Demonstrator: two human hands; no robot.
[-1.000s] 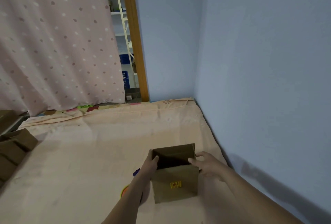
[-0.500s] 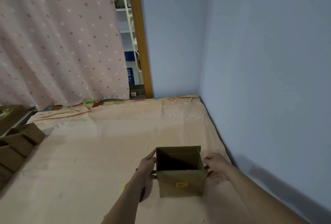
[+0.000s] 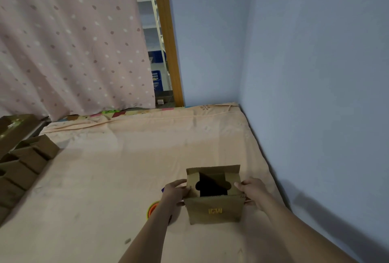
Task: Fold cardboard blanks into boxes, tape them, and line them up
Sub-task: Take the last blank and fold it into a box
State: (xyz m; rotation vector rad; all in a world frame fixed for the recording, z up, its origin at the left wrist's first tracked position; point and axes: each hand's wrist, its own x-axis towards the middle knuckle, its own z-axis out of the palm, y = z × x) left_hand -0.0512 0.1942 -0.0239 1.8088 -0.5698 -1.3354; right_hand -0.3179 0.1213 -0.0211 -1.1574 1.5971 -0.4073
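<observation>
Left hand (image 3: 175, 191) and right hand (image 3: 251, 190) grip opposite sides of the box (image 3: 214, 196) near the bed's (image 3: 126, 168) right edge, side flaps folded inward, untaped. Finished boxes (image 3: 23, 164) line the far left.

1. one view only, from a camera worn on the person's head, looking forward and down over the bed (image 3: 130, 178).
2. it sits close above the fingers (image 3: 239, 185), low in the frame; the forearms enter from the bottom edge.
3. beyond the fingers it faces the room corner, with the curtain (image 3: 69, 37) far left.
4. wide-angle lens; no second view shares the scene.
</observation>
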